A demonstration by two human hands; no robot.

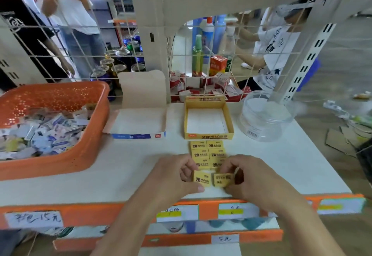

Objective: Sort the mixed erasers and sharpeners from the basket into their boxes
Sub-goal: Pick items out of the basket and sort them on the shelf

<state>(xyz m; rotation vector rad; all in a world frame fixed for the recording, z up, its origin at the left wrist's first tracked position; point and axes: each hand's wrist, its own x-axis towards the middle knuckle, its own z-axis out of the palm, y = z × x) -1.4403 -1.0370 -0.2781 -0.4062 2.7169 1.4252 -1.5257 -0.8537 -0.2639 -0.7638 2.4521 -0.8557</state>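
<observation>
On the left of the white shelf (120,171) stands the orange basket (50,167), filled with a mix (40,133) of small wrapped erasers and sharpeners. Just right of it lies the white box (138,120), its lid folded up behind and a blue strip along its front edge. At the near edge of the shelf the left hand (177,177) pinches the left eraser (202,179), a yellow block marked 2B, between thumb and curled fingers. Just beyond it six laid erasers (207,153) of the same yellow sit flat on the shelf in two columns of three, touching each other. Behind them stands the yellow box (209,136), open at the top, its front wall near the far row. The right eraser (222,179), tilted and just beside the left one, is gripped by the right hand (251,179), fingers curled round its right end. Farther right, at the back, stands a clear jar (265,114).
</observation>
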